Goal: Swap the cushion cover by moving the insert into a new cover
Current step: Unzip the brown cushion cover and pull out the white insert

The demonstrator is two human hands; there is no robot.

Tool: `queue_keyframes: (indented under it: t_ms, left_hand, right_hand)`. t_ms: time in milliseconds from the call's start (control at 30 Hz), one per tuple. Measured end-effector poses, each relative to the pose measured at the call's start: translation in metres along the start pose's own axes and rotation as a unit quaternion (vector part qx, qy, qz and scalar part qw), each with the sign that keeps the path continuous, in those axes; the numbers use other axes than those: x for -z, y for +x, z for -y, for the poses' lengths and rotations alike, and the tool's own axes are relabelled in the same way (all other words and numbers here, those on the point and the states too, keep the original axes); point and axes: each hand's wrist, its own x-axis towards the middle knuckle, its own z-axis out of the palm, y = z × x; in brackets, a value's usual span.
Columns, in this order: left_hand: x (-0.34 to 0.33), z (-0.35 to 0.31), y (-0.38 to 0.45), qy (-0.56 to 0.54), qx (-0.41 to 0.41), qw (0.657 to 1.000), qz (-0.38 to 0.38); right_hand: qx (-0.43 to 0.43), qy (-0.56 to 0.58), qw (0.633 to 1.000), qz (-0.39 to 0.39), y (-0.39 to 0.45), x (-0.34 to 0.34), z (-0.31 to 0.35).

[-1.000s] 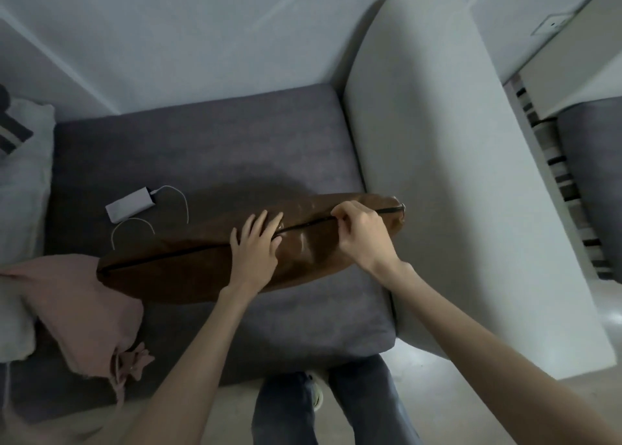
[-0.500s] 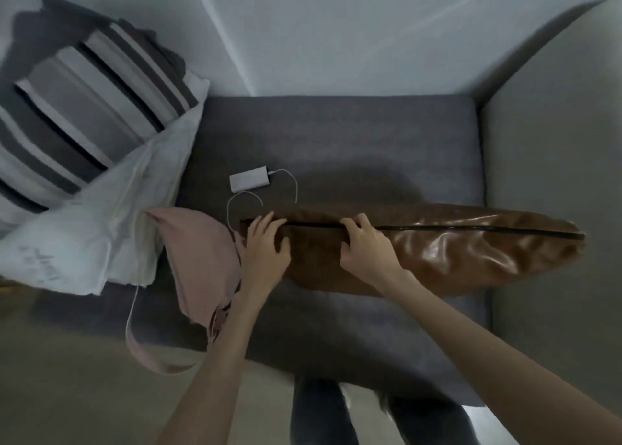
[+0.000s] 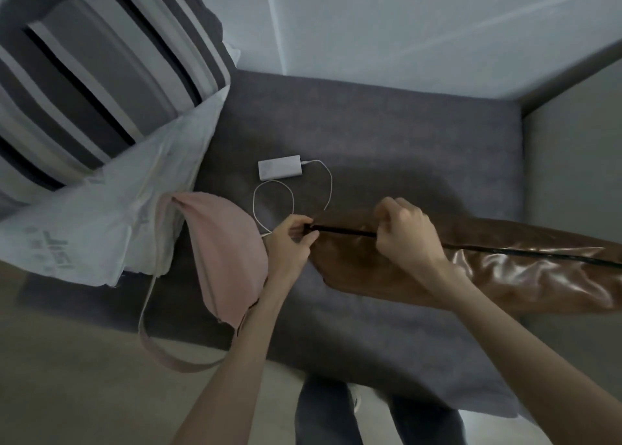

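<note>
A brown leather-look cushion [image 3: 498, 269] lies on its edge across the dark grey sofa seat [image 3: 387, 135], its black zipper [image 3: 346, 232] running along the top. My left hand [image 3: 292, 242] pinches the zipper's left end at the cushion's corner. My right hand [image 3: 407, 236] grips the cushion's top edge a little to the right, fingers closed over the zipper seam. A pink fabric cover [image 3: 225, 252] with a long strap lies just left of my left hand.
A white power bank [image 3: 279, 167] with a looped white cable sits behind the cushion. A striped pillow [image 3: 101, 64] and a white bag [image 3: 111, 209] fill the seat's left side. The sofa armrest [image 3: 572, 175] rises on the right. My legs [image 3: 370, 414] stand by the seat front.
My view swung left along the cushion. Both hands slid leftward along the zipper, from flat on the cushion to pinching and gripping at its left end.
</note>
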Motion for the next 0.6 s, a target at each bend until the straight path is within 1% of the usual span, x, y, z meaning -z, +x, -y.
queue_keyframes:
  t_ms: [67,100,167,233,300,400,500,600]
  left_hand:
    - [0.001,0.000,0.004,-0.023,0.011,1.000,0.000]
    - [0.002,-0.001,0.005,-0.039,0.024,0.999,0.002]
    - [0.004,-0.002,0.010,-0.077,0.064,0.995,0.012]
    - [0.007,-0.001,0.014,-0.122,0.117,0.985,0.028]
    - [0.010,-0.001,0.017,-0.141,0.153,0.977,0.050]
    - [0.014,0.002,0.020,-0.127,0.151,0.977,0.076]
    - [0.015,0.006,0.023,-0.137,0.152,0.975,0.081]
    - [0.013,0.008,0.027,-0.110,0.142,0.980,0.086]
  right_hand:
    - [0.079,0.015,0.995,0.054,0.011,-0.013,0.030]
    - [0.103,0.022,0.991,0.085,0.014,-0.021,0.041]
    - [0.119,0.026,0.985,0.126,0.018,-0.038,0.057]
    - [0.105,0.027,0.984,0.139,0.017,-0.054,0.064]
    - [0.068,0.035,0.989,0.130,0.016,-0.067,0.067]
    - [0.017,0.007,0.992,0.123,0.017,-0.079,0.073]
    - [-0.016,-0.019,0.992,0.122,0.020,-0.084,0.082]
    - [-0.050,0.013,0.991,0.124,0.023,-0.085,0.086]
